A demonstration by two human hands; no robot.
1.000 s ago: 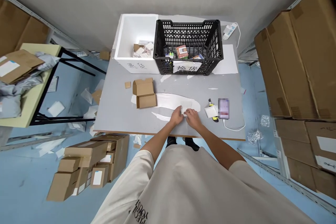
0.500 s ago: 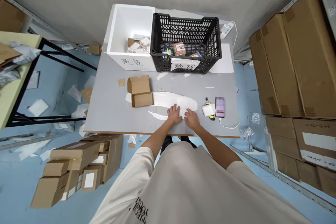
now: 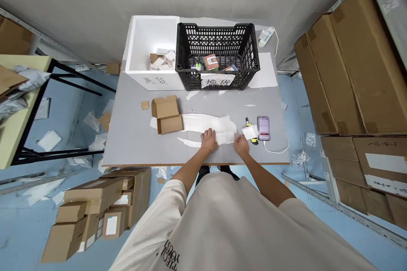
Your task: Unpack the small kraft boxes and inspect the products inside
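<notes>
My left hand (image 3: pixel 209 140) rests with its fingers apart on a thin white sheet (image 3: pixel 226 130), over the worn white patch of the grey tabletop. To the right of that sheet, my right hand (image 3: pixel 241 145) is closed, its fingers curled in; whether anything is inside cannot be made out. Just beyond its fingertips lies a small white packet (image 3: pixel 249 131), on top of a yellow-and-black cutter (image 3: pixel 254 140). A phone (image 3: pixel 263 128) on a white cable is beside the packet. Left of my hands stands an opened small brown carton (image 3: pixel 169 124).
At the back of the table (image 3: pixel 127 148) stand a white foam box (image 3: pixel 136 51) with small packages inside and a black crate (image 3: pixel 218 57) with several small boxes. A power strip (image 3: pixel 266 37) is back right. Cartons (image 3: pixel 343 63) fill the right-hand rack; more cartons (image 3: pixel 92 192) stand at front left.
My right hand has moved right, away from my left hand and towards the white packet, and its fingers have curled. The white sheet shows more fully between my hands. The view has shifted slightly.
</notes>
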